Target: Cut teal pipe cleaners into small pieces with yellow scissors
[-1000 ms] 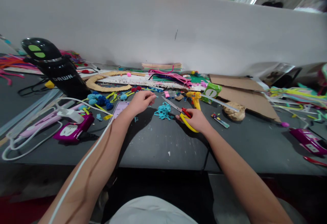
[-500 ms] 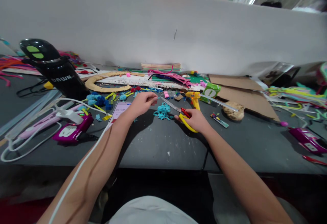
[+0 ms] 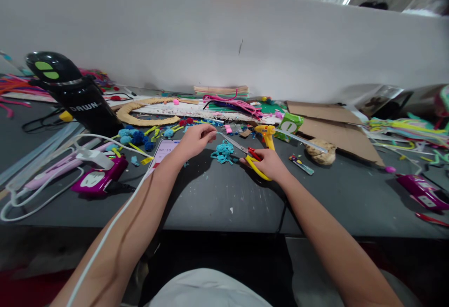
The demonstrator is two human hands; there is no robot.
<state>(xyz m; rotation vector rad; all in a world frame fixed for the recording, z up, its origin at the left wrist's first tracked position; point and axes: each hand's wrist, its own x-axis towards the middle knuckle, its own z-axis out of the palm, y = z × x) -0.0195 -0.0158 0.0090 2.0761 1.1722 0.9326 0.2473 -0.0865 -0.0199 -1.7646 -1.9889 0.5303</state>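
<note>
My right hand (image 3: 268, 164) is closed around the yellow and red handles of a pair of scissors (image 3: 257, 169). The blades point up and left, with their tips close to the fingers of my left hand (image 3: 199, 141). That hand is closed in a pinch; whatever may be between its fingertips is too small to make out. Below the blades, a small pile of light-blue cut pieces (image 3: 223, 152) lies on the grey table (image 3: 213, 204). A phone (image 3: 164, 150) with a running timer on its screen is partly covered by my left forearm.
Left are a black bottle (image 3: 77, 92), a purple power socket (image 3: 100, 176) and a white cable (image 3: 115, 220) crossing my left arm. Right of the scissors are a yellow glue gun (image 3: 267, 134), a green packet (image 3: 289, 127), a pale round lump (image 3: 321, 152) and cardboard (image 3: 336, 141).
Almost nothing differs. The scissor blades look slightly closer together, and both hands stay in nearly the same place.
</note>
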